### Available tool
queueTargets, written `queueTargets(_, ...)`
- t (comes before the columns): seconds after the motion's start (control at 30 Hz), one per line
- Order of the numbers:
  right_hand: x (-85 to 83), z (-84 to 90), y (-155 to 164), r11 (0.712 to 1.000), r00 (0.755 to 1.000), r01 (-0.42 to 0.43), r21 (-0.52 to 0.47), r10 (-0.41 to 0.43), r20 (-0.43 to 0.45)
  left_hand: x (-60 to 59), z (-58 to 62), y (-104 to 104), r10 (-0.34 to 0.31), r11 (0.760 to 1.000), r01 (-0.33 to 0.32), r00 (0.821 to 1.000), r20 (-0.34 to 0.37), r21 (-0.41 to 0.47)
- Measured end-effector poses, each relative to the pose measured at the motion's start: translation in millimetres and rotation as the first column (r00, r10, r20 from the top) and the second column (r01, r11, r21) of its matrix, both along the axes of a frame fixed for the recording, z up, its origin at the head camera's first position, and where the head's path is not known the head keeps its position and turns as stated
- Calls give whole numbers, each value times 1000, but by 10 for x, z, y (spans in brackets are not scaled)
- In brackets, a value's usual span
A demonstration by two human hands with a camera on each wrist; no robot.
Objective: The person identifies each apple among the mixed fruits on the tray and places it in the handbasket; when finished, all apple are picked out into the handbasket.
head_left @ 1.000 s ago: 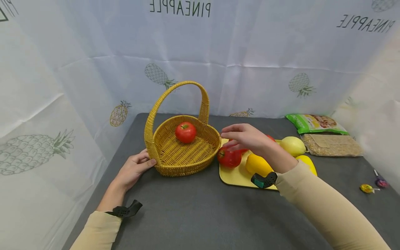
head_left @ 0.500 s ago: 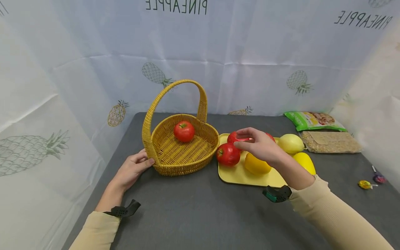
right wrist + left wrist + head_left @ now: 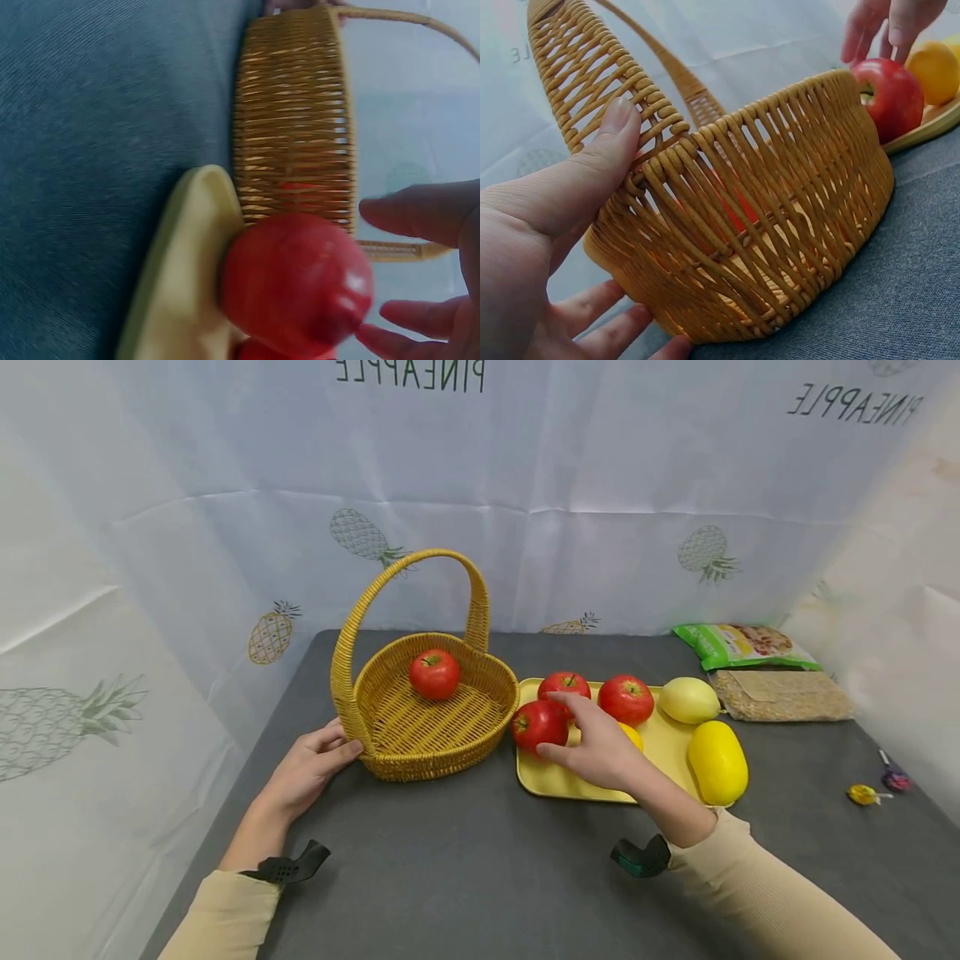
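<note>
Here the right hand (image 3: 600, 750) reaches over the yellow tray (image 3: 660, 752) and its fingers (image 3: 558, 700) curve around the nearest red apple (image 3: 538, 725). The grip is spread, with the fingertips at the apple's side. From the right wrist view I cannot tell if they press on it yet. This apple sits on the left end of the tray, just beside the basket (image 3: 420, 718). It is round, so it has no long side. Its little stem end points up and a bit toward the basket.

The left hand (image 3: 303, 772) rests on the near left side of the basket. In the left wrist view the thumb (image 3: 604, 142) presses on the woven rim where the handle starts, and the other fingers (image 3: 622, 319) curl under the wall low down. So this grip holds the basket between thumb and fingers. The basket stands upright on the dark grey surface (image 3: 450, 860), and its handle (image 3: 408, 585) arches over it from the near left to the far right. One red apple in the basket (image 3: 434, 673) lies toward the back.

More fruit lies on the tray: two more red apples (image 3: 626, 698) at the back, a pale yellow fruit (image 3: 688, 699), and a long yellow fruit (image 3: 717, 762) whose long side runs from front to back. A small yellow fruit (image 3: 632, 737) peeks out behind the right hand.

Two food bags (image 3: 780, 696) lie at the far right of the surface.
</note>
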State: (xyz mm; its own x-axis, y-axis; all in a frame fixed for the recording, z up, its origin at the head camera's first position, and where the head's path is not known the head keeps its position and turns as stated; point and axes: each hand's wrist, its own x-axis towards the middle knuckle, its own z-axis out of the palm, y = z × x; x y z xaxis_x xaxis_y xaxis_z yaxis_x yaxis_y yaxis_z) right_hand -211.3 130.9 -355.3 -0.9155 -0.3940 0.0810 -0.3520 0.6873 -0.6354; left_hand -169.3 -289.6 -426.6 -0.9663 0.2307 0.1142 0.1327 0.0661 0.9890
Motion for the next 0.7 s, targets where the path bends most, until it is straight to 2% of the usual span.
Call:
queueTargets(0.17,-18,-100,-65,999,999,-17,51,19,-35,-2,-7,-14,-14,1000,13,1000,10,24)
queueTargets(0.37,-15,-136,-84,986,995,-24,165,39,-88,-8,-3,-2,-13,1000,13,1000,10,25)
queueTargets(0.7,33,-142,-113,962,988,36,270,5,-151,-13,-1,-3,-13,1000,12,1000,19,26)
